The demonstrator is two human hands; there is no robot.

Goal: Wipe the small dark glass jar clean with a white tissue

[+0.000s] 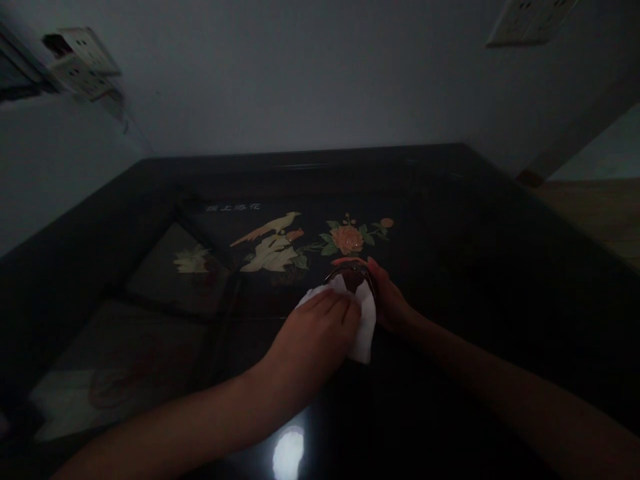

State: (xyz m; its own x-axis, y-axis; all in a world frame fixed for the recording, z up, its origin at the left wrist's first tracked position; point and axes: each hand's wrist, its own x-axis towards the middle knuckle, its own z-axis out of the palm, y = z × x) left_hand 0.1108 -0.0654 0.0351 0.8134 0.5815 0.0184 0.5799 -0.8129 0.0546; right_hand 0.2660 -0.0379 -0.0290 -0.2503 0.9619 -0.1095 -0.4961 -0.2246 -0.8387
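My left hand (320, 327) is closed on a white tissue (368, 317), which it presses against a dark round vessel with a shiny rim (353, 272). Folds of the tissue stick up over the near side of the rim, and one end hangs down at the right. Curled around the far and right side of the vessel, my right hand (393, 300) keeps hold of it. In the dim light I cannot make out exactly what kind of vessel it is, and its lower part is hidden behind my left hand and the tissue.
Below lies a glossy black tabletop (450, 220) decorated with birds (273, 243) and a peony (347, 239). It reflects a window-like shape on the left and a bright light in front. Wall sockets (83, 63) are at the upper left, more sockets (530, 20) at the upper right.
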